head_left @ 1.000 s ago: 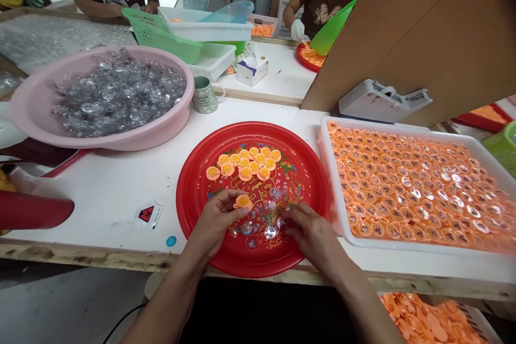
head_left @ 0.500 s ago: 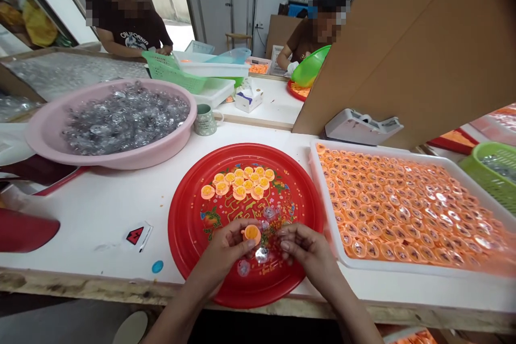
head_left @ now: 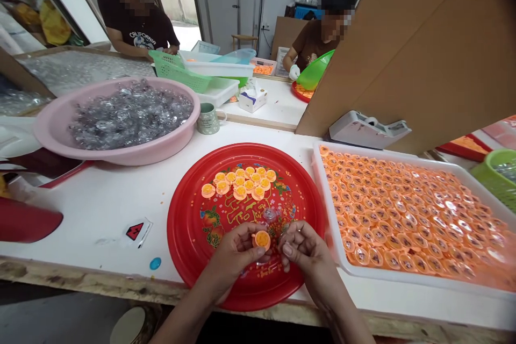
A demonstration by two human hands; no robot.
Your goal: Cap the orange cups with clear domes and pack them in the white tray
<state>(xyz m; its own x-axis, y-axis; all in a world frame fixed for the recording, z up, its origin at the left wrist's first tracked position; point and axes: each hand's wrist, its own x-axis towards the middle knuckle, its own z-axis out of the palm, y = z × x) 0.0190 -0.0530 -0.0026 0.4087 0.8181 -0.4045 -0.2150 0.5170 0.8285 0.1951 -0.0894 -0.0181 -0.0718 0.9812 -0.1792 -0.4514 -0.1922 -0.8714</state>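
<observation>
My left hand [head_left: 242, 250] pinches a small orange cup-shaped piece [head_left: 263, 240] with a yellow round face, above the red tray [head_left: 185, 269]. Close beside it, my right hand [head_left: 304, 250] has its fingers closed on what looks like a small clear plastic piece [head_left: 284, 232], mostly hidden by the fingertips. Several more orange cup-shaped pieces [head_left: 241, 192] lie grouped on the tray's far half. A clear plastic disc [head_left: 269, 215] rests on the tray just beyond my hands; others under them are largely covered.
At right, a white tray [head_left: 342, 255] holds rows of orange pieces with clear covers. A pink basin [head_left: 52, 129] of clear plastic pieces, a mug [head_left: 208, 119] and a tape dispenser [head_left: 366, 130] stand behind. Two people work across the table, beside a cardboard panel [head_left: 423, 54].
My left hand has shifted slightly right with the orange piece, nearer to my right hand. The view has turned a little. The grouped pieces on the red tray are unchanged.
</observation>
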